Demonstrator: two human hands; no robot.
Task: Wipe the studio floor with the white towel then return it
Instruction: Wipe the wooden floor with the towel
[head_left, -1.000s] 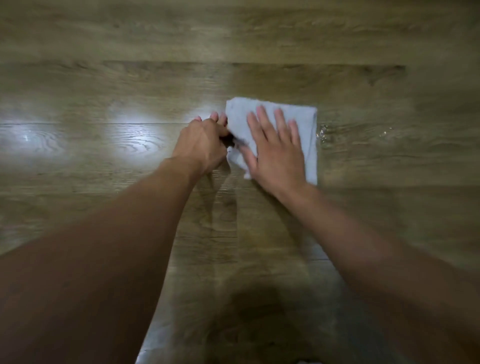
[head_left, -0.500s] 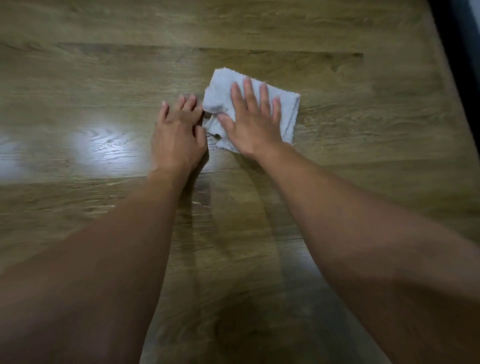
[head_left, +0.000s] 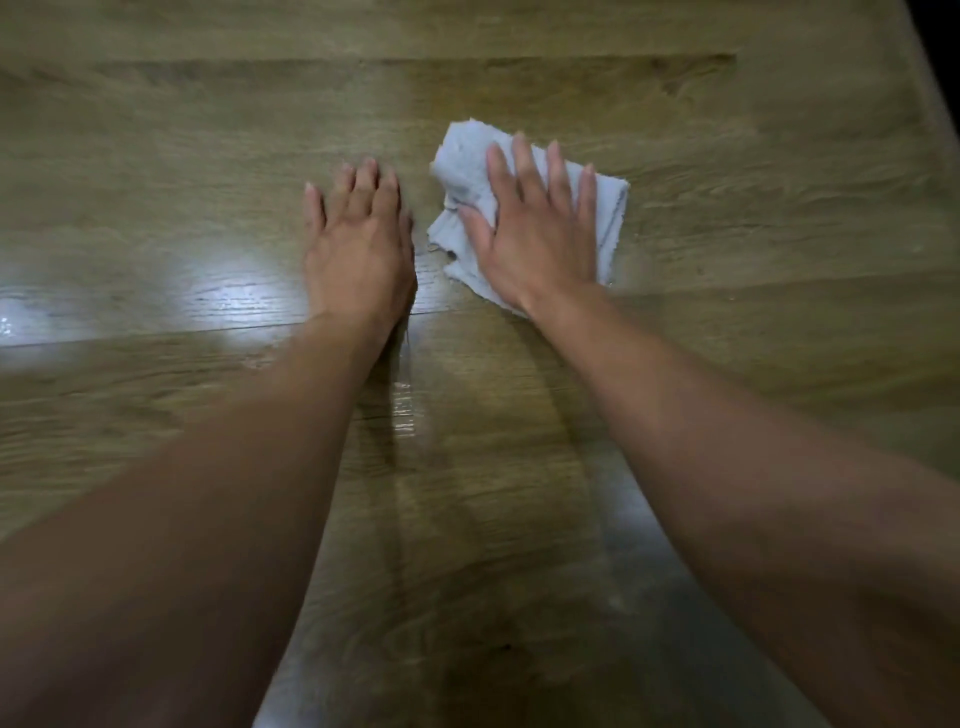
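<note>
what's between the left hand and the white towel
Only a narrow strip of bare wood floor, seen in the head view. The left hand lies flat beside the white towel without touching it.

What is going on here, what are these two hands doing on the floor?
A person is wiping a wooden floor. The right hand presses flat on the crumpled white towel, with its fingers straight. The left hand rests flat on the bare boards beside the towel and does not touch it. A wet streak shines between the forearms.
</note>
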